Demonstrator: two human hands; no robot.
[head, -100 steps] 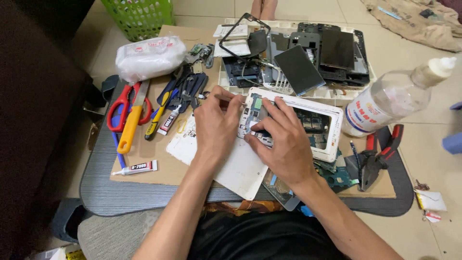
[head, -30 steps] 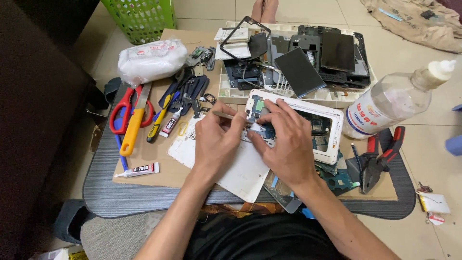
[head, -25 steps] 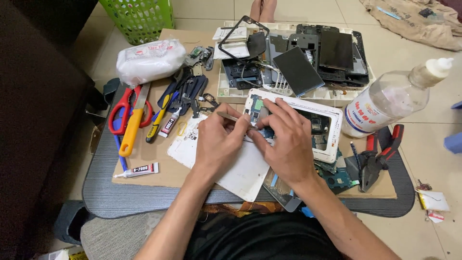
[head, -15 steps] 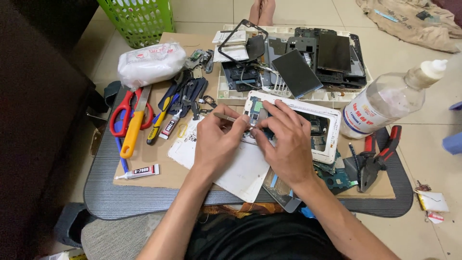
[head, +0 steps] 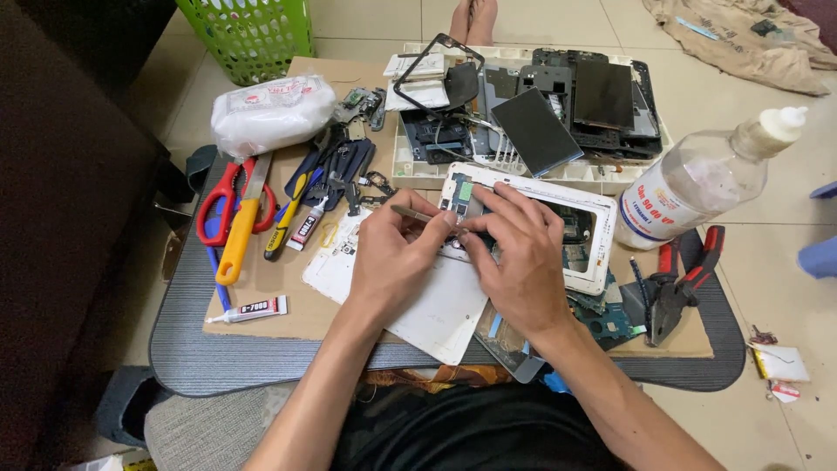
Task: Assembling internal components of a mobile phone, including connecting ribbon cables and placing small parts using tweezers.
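A thin metal tool (head: 417, 214) is pinched by the left hand (head: 394, 257), with its tip at the white tablet frame (head: 598, 246). The frame is pressed down by the right hand (head: 516, 253), fingers bent. Right of the frame, a clear bottle (head: 697, 187) is seen. Left of the frame, red scissors (head: 228, 205) are laid. Behind the frame, a tray of dark parts (head: 558, 113) is kept.

— What is seen beneath everything?
— A pale tiled floor (head: 366, 26), evenly lit.
— And at the frame's left?
— A dark furniture side (head: 61, 174); a green basket (head: 253, 35) is set upper left.
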